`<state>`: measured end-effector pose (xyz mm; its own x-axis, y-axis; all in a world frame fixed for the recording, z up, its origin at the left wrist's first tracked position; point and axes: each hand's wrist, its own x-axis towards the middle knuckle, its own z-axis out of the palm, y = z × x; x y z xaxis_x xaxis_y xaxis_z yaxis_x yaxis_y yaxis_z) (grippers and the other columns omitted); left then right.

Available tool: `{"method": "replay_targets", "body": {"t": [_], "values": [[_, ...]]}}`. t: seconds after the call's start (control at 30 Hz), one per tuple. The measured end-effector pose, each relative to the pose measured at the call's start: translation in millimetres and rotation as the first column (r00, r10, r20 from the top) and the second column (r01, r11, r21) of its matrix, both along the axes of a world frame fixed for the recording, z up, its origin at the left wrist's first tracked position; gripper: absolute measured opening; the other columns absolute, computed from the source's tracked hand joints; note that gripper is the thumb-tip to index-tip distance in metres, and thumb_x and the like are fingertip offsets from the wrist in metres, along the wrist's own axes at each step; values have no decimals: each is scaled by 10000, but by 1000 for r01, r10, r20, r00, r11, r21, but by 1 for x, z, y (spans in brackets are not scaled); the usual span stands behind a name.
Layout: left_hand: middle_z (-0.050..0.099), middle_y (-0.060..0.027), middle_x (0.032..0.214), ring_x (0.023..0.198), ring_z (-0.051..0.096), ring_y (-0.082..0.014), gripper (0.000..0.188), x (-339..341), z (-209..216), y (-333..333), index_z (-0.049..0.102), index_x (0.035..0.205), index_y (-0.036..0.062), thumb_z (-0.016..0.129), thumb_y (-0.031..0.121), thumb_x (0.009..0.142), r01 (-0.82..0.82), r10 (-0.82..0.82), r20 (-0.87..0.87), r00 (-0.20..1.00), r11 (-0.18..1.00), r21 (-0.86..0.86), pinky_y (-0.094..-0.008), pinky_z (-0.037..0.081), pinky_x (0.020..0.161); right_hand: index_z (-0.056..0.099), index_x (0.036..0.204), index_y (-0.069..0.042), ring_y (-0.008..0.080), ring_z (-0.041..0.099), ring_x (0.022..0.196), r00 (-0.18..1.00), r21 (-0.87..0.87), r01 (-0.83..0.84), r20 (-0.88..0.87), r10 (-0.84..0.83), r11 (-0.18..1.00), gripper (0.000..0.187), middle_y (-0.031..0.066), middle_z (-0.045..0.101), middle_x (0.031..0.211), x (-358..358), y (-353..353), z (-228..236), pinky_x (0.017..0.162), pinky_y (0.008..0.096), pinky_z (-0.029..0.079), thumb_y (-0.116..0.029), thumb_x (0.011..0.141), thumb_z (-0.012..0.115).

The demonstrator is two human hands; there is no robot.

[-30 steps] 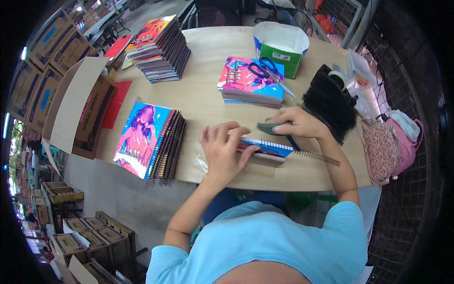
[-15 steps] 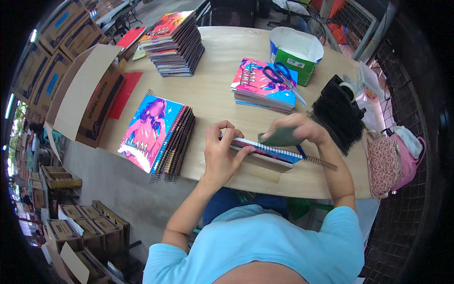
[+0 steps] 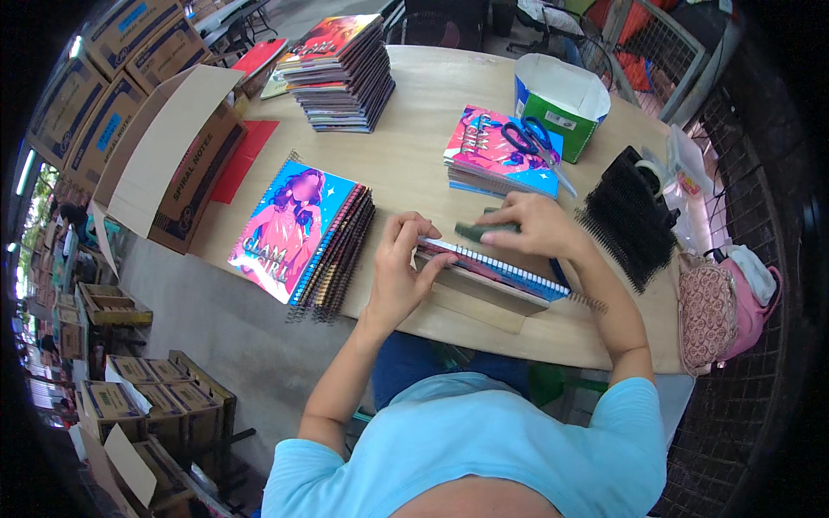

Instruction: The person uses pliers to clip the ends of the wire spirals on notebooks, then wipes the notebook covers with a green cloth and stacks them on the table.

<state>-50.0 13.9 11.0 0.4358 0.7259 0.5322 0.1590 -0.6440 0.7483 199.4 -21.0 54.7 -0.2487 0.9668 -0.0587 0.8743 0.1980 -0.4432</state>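
Note:
A notebook [image 3: 496, 292] stands on edge on the table in front of me, its punched spine facing up. My left hand [image 3: 404, 263] pinches it at its left end, fingers behind and thumb in front. Over the spine, my right hand [image 3: 546, 226] grips a dark green pad [image 3: 484, 230], its kind not clear. A dark wire coil [image 3: 590, 300] sticks out past the notebook's right end. A blue stick-like thing [image 3: 560, 274] shows in part behind the notebook, under my right forearm.
Coil-bound notebooks [image 3: 294, 220] lie stacked at left, with a taller stack [image 3: 341, 78] behind. Scissors [image 3: 535, 147] rest on another stack [image 3: 479, 142] beside a green carton [image 3: 566, 121]. Black coils [image 3: 626, 229] and pouches [image 3: 708, 302] lie right; an open cardboard box [image 3: 194, 177] stands left.
My right hand has moved left along the spine with the green pad. Less of the coil sticks out at the notebook's right end. The whole view has shifted slightly.

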Motion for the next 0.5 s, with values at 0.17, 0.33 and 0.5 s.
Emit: {"method": "replay_targets", "body": {"t": [0.17, 0.33, 0.5], "values": [[552, -99, 1012, 916, 613, -184, 289, -7, 1, 11, 585, 979, -28, 759, -44, 748, 6, -6, -29, 1000, 1000, -12, -284, 559, 747, 706, 1135, -42, 212, 629, 812, 969, 23, -181, -164, 183, 983, 500, 150, 674, 896, -5, 8, -3, 701, 343, 484, -465, 881, 628], [565, -74, 1005, 903, 615, -155, 371, -9, -2, 13, 559, 1044, -16, 758, -75, 736, 11, -5, 46, 999, 992, -125, -259, 565, 761, 702, 1159, -84, 276, 626, 787, 725, -66, -288, -667, 172, 955, 464, 192, 664, 862, -1, 23, -17, 712, 370, 480, -447, 879, 632], [555, -62, 1047, 912, 605, -128, 484, -10, -3, 15, 520, 1122, 5, 772, -85, 718, 16, 14, 114, 993, 965, -263, -255, 564, 782, 730, 1093, -76, 295, 649, 822, 826, -116, -169, -559, 77, 979, 504, 207, 684, 902, -5, 35, -13, 761, 373, 495, -515, 874, 617]]}}
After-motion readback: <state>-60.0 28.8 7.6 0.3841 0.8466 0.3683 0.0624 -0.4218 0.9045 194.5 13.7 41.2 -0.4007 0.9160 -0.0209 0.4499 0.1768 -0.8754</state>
